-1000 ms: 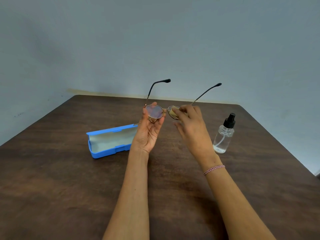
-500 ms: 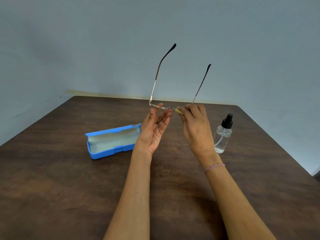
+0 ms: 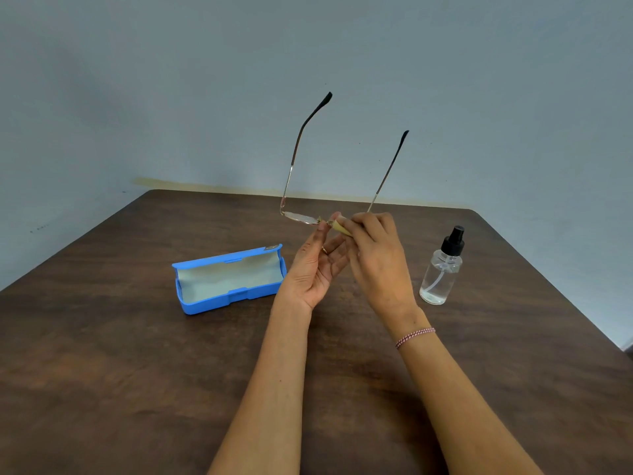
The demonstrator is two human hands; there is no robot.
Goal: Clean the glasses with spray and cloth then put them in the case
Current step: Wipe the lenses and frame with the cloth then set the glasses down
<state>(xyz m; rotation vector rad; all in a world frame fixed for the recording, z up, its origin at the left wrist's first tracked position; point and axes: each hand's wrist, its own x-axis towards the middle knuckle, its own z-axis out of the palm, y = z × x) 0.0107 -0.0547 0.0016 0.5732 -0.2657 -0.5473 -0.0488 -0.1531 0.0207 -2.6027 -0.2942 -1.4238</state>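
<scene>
Now | right hand (image 3: 376, 262) pinches cloth (image 3: 342, 228) on glasses (image 3: 301, 217) | left hand (image 3: 313, 272) touches glasses

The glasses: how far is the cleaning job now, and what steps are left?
Spraying looks finished: the spray bottle stands untouched on the table. In hand: the right hand pinches the cloth round one lens of the glasses, while the left hand touches the frame near the bridge. Left: perhaps the other lens, which I cannot judge, then folding the temples and laying the glasses in the open, empty case.
</scene>
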